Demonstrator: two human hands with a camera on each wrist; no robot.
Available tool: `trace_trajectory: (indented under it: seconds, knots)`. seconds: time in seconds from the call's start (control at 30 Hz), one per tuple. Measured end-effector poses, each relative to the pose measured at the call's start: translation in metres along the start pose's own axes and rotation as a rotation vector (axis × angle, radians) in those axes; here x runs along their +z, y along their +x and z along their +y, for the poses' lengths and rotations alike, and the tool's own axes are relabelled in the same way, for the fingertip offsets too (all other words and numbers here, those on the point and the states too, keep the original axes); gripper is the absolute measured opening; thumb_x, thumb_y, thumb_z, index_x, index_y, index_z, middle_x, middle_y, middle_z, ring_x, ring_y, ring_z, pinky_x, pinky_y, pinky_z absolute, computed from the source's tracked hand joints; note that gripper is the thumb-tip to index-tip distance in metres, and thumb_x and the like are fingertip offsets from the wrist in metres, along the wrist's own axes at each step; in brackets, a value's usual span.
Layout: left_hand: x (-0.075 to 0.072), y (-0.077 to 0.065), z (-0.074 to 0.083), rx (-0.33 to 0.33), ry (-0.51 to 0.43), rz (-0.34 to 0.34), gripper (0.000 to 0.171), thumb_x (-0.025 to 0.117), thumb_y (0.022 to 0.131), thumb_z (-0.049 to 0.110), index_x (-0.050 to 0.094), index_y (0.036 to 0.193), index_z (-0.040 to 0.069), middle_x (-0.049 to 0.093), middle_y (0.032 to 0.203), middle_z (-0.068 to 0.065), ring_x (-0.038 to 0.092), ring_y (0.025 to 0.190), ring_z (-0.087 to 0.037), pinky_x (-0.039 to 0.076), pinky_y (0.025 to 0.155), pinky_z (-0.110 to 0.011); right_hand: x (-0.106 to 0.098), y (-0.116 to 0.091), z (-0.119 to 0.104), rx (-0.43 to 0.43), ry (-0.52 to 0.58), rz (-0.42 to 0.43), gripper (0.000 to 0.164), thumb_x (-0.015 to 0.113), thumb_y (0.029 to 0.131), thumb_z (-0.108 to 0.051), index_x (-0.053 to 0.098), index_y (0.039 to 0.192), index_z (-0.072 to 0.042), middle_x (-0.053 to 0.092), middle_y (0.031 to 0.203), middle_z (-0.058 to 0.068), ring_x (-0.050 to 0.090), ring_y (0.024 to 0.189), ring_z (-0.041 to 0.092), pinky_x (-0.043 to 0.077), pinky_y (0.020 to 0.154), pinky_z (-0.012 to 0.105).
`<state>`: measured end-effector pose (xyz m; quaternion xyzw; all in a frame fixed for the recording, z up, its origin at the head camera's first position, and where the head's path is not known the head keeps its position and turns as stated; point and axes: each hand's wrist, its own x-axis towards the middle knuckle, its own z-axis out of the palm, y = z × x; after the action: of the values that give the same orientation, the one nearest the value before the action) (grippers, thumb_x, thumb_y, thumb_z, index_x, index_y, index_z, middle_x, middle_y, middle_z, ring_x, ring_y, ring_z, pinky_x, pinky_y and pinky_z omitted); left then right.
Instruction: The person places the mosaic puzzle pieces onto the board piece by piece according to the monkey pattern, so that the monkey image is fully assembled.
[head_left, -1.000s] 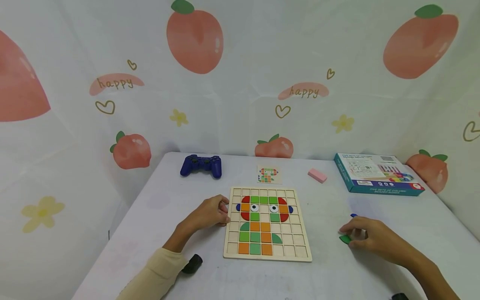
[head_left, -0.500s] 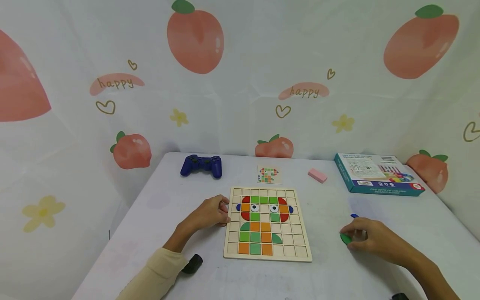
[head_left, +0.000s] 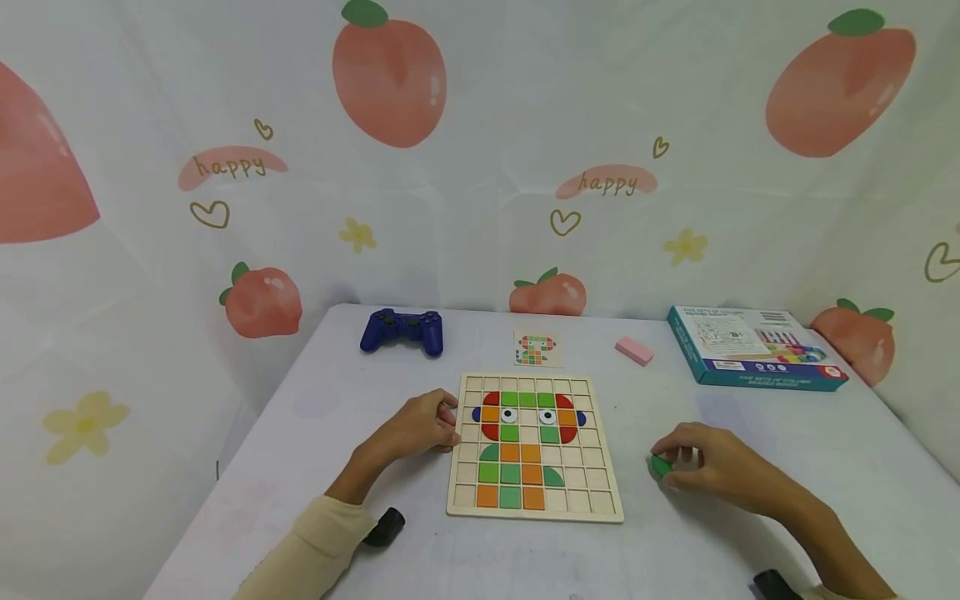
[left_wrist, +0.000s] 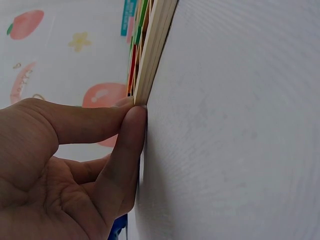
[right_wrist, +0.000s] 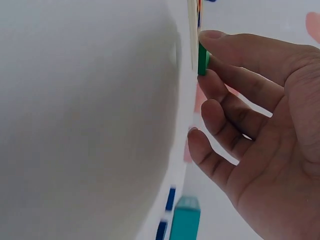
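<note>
The wooden grid board [head_left: 573,504] lies flat mid-table. Coloured squares, rounded pieces and two eye pieces in its cells make a figure. At its left edge my left hand [head_left: 420,425] pinches the rim between thumb and fingers; the left wrist view shows the board's edge [left_wrist: 156,52] at the fingertips. To the right of the board, my right hand [head_left: 723,467] pinches a small green puzzle piece [head_left: 662,465] just over the table. In the right wrist view this green piece [right_wrist: 202,59] sits between thumb and forefinger, the other fingers bent loosely.
Behind the board lies a pattern card [head_left: 537,349] with a similar figure. A pink eraser-like block [head_left: 634,351], a blue game controller [head_left: 402,332] and a teal box [head_left: 757,348] stand further back. Two blue pieces [right_wrist: 170,199] show near the box in the right wrist view.
My right hand has moved left toward the board, carrying the green puzzle piece. The blue piece seen beside it earlier is now hidden in the head view. My left hand stays put.
</note>
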<state>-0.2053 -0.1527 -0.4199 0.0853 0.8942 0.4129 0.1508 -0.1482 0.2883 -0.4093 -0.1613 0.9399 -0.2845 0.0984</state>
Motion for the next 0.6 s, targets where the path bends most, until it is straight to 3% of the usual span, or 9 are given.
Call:
trace_trajectory:
  seconds: [0.6]
  knots:
    - [0.000,0.001,-0.001,0.000,0.015,0.004,0.050,0.083,0.089,0.004,0.061,0.134,-0.002,0.065,0.101,-0.005,0.061,0.088,-0.018,0.057,0.083,-0.032,0.027,0.042,-0.050,-0.102,0.043,-0.086,0.029,0.084,0.087,-0.033,0.079,0.112,-0.020,0.065,0.094,-0.012,0.056,0.091,0.012,0.052,0.075,0.025]
